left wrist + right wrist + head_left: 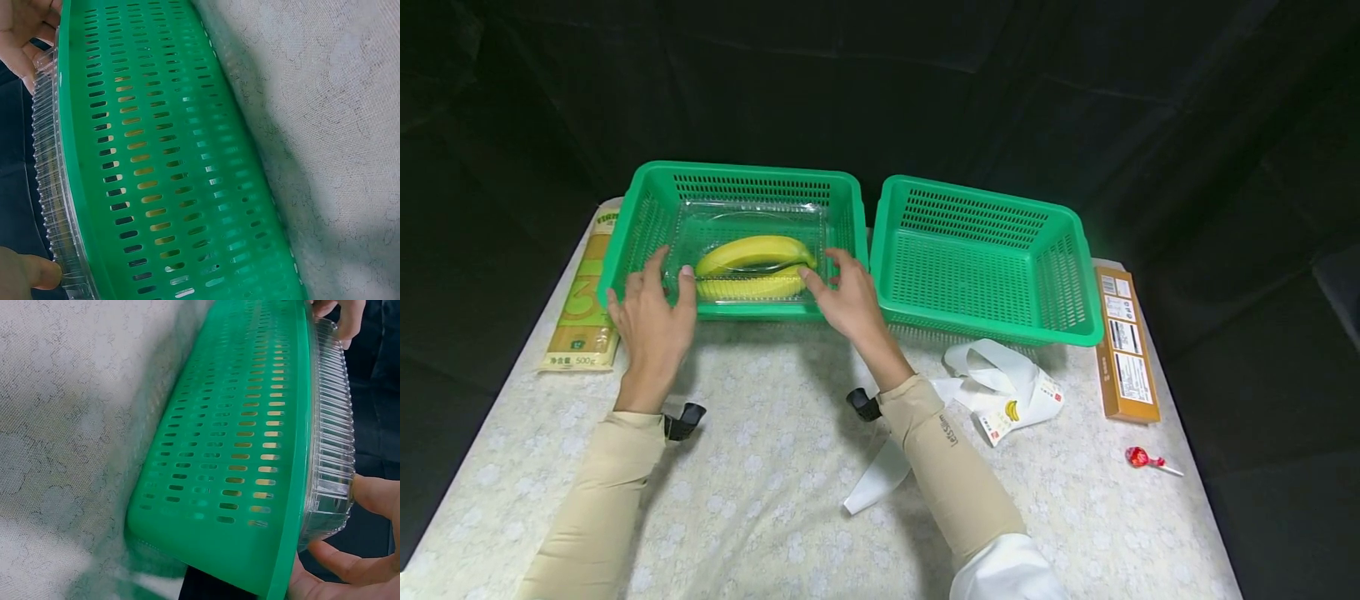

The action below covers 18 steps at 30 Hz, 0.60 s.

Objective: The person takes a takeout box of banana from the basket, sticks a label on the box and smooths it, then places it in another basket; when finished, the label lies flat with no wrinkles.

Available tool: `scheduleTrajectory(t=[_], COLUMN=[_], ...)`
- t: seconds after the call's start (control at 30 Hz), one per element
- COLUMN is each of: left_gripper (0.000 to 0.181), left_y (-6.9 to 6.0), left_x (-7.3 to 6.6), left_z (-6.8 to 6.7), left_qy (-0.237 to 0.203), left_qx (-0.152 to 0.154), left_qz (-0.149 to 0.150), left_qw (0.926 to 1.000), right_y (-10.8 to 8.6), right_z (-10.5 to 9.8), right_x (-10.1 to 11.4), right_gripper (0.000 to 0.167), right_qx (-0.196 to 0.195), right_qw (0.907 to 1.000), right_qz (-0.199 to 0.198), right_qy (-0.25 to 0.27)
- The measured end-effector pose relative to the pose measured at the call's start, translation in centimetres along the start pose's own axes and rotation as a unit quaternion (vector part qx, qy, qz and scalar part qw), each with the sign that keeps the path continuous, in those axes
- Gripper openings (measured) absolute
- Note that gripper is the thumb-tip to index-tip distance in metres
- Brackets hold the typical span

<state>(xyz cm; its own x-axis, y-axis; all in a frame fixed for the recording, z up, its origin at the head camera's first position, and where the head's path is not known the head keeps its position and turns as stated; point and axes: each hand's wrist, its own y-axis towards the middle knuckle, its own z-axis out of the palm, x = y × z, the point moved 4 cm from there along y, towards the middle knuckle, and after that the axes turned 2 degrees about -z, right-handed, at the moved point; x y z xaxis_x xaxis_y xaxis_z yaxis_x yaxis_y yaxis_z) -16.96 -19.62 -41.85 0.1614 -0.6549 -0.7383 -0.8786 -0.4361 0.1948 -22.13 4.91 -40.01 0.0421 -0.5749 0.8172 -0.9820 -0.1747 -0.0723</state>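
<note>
A clear ribbed plastic container sits in the left green basket, its upper part standing above the near rim. Two bananas show through the clear plastic; whether they lie inside it or below it I cannot tell. My left hand grips the container's left end, thumb on its near corner. At the opposite end, my right hand holds the near right corner between thumb and fingers. In the right wrist view, that thumb presses the ribbed plastic while the other fingers reach beside the basket rim.
A second green basket stands to the right. Left lies a yellow-green 500 g packet. Crumpled white paper strip with banana prints lies by my right forearm. Farther right are an orange-brown box and a red lollipop.
</note>
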Motion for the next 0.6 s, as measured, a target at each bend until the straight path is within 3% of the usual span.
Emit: scheduleTrajectory(t=[0.6], left_gripper=[0.051], left_y=[-0.67], left_x=[-0.26], left_z=[-0.35], left_qy=[-0.023], left_qx=[0.001], left_qz=[0.006], left_qw=[0.9997], right_y=[-0.81], right_z=[-0.23], right_x=[0.24], right_gripper=[0.064], right_qx=[-0.009], right_qw=[0.9999], right_qz=[0.011], right_qy=[0.01])
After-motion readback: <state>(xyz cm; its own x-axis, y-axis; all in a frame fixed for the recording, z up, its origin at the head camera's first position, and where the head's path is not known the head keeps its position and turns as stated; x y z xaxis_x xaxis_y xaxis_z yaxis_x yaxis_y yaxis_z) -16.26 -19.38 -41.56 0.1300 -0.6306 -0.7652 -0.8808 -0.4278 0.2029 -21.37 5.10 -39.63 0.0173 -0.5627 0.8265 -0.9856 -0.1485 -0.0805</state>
